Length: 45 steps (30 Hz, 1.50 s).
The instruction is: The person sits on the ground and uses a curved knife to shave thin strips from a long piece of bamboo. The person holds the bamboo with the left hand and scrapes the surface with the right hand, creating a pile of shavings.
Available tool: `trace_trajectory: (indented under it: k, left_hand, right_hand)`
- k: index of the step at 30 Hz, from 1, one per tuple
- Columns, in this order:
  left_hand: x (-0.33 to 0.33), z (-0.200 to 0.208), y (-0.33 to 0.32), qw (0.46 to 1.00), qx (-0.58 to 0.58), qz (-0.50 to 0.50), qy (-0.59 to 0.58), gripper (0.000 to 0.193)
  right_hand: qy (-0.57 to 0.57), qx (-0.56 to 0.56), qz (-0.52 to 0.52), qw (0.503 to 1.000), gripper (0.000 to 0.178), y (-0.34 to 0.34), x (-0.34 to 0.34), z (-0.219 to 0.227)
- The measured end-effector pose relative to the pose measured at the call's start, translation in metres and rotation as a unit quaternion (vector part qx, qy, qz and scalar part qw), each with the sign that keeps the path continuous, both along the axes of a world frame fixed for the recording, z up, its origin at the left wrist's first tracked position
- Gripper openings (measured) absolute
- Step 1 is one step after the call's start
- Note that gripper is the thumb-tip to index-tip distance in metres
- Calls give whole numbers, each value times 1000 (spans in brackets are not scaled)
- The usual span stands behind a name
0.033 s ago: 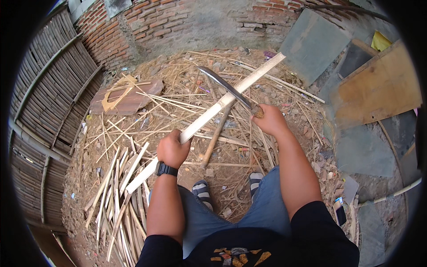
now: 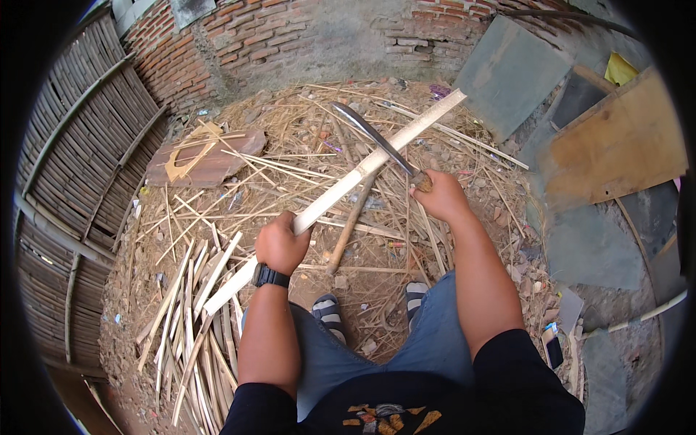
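Fingers clamped, my left hand (image 2: pixel 281 244) holds the flat, pale bamboo strip (image 2: pixel 341 186); my right hand (image 2: pixel 444 197) grips the curved steel machete (image 2: pixel 367 126) across it (if the strip twists, the machete could skid).

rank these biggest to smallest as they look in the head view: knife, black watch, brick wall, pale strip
1. brick wall
2. pale strip
3. knife
4. black watch

No two look alike, though the wall is farther off and cut by the picture's edge.
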<state>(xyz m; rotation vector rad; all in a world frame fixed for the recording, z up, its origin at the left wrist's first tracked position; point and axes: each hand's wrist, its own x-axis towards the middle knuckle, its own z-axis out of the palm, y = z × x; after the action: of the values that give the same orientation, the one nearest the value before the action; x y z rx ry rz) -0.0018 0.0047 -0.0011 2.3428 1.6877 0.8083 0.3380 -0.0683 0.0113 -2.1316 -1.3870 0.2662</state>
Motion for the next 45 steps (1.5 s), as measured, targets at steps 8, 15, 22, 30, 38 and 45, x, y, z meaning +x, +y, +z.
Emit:
trace_trajectory:
  k: [8,15,22,30,38,45]
  left_hand:
    - [1,-3,0,1000,13,-16,-10,24]
    - [0,-5,1,1000,10,-14,6,35]
    - [1,2,-2,1000,-3,-25,13,27]
    - [0,-1,-2,1000,-14,-14,21,29]
    - [1,0,-2,999,-8,-25,34,37]
    - [2,-2,-4,998,-1,-52,36,39]
  right_hand:
    - [-46,-74,120,989,54,-6,-29,10]
    - [-25,-72,86,993,55,-2,-17,9]
    - [5,-41,56,998,58,-8,-16,5]
    - [-19,-27,89,995,57,-4,-17,-4]
    - [-9,-58,94,994,60,-6,-20,3]
    - [-46,-79,126,988,64,-4,-26,1]
